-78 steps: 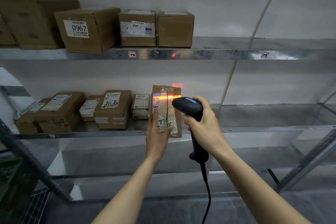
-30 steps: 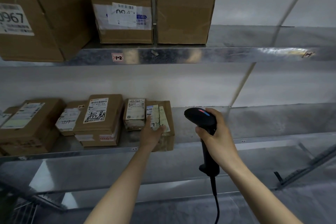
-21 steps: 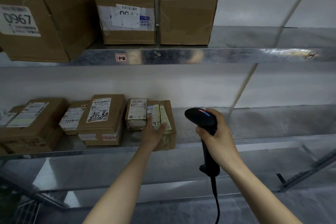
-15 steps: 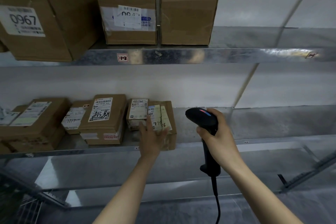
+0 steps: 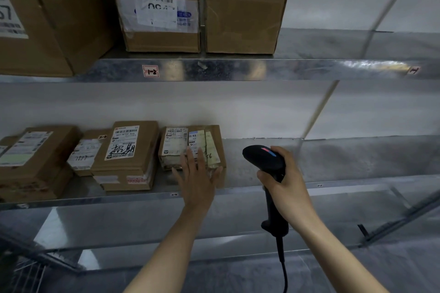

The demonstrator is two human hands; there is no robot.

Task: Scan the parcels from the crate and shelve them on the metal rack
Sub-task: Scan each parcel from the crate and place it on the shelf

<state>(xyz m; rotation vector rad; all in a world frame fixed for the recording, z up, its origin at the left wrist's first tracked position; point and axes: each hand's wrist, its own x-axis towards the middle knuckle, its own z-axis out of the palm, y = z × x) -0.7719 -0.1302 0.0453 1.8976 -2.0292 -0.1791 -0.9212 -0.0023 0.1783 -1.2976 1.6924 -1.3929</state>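
Observation:
A flat brown parcel (image 5: 213, 147) with pale labels lies on the middle shelf of the metal rack (image 5: 333, 188), at the right end of a row of parcels. My left hand (image 5: 198, 175) hovers at its front edge with fingers spread, holding nothing; I cannot tell whether it touches the parcel. To the right, my right hand (image 5: 284, 179) grips a black corded barcode scanner (image 5: 264, 158), its head pointing left toward the parcel. No red scan light shows.
Several brown parcels (image 5: 129, 150) fill the left half of the middle shelf. Three larger cardboard boxes (image 5: 245, 13) stand on the upper shelf. A wire crate corner (image 5: 26, 273) shows at bottom left. The scanner cable hangs down at bottom centre.
The parcel was held upright and scanned, then laid flat on the middle shelf. My left hand has since let go and drawn back to its front edge. The scanner hand barely moved.

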